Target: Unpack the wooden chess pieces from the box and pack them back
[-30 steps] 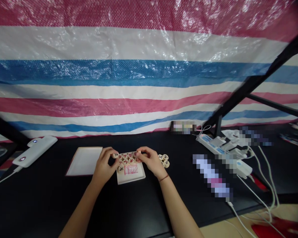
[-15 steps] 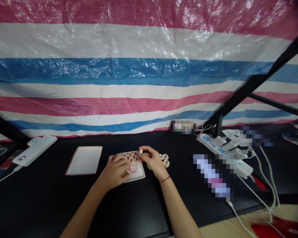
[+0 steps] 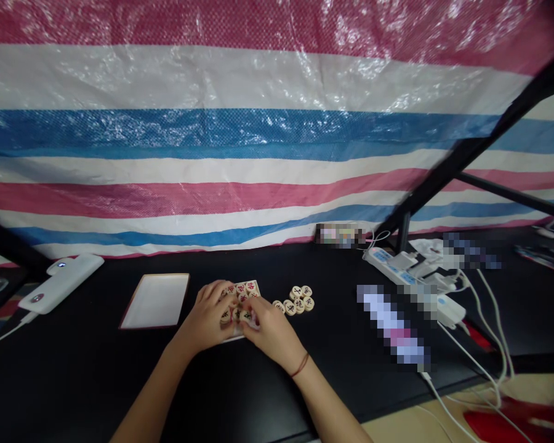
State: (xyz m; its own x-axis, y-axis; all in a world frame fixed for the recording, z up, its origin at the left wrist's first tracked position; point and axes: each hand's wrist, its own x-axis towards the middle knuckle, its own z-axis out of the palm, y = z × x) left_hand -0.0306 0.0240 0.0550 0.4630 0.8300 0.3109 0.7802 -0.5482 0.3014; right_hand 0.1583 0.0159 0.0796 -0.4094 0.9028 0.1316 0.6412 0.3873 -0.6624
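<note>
A shallow white box (image 3: 257, 285) on the black table holds round cream Chinese chess pieces. Red-lettered pieces (image 3: 250, 286) fill its far part. Nearer to me lies a short row of dark-lettered pieces (image 3: 236, 314), framed by both hands. My left hand (image 3: 207, 314) curls over the box's left side, fingers closed around the left end of this row. From the right, my right hand (image 3: 270, 326) closes finger and thumb on the piece (image 3: 246, 315) at the other end. Both hands hide much of the box. More dark-lettered pieces (image 3: 299, 304) lie on the table to its right.
A box lid (image 3: 157, 301) lies inside-up on the left, with a white device (image 3: 62, 283) beyond it. On the right are a blurred-out phone-like object (image 3: 392, 326), a power strip (image 3: 397, 271) with plugs, and cables. A striped sheet (image 3: 212, 184) hangs behind the table.
My right hand has moved left and down into the box with its piece, beside my left hand. A dark-lettered row now shows where the printed box bottom was visible.
</note>
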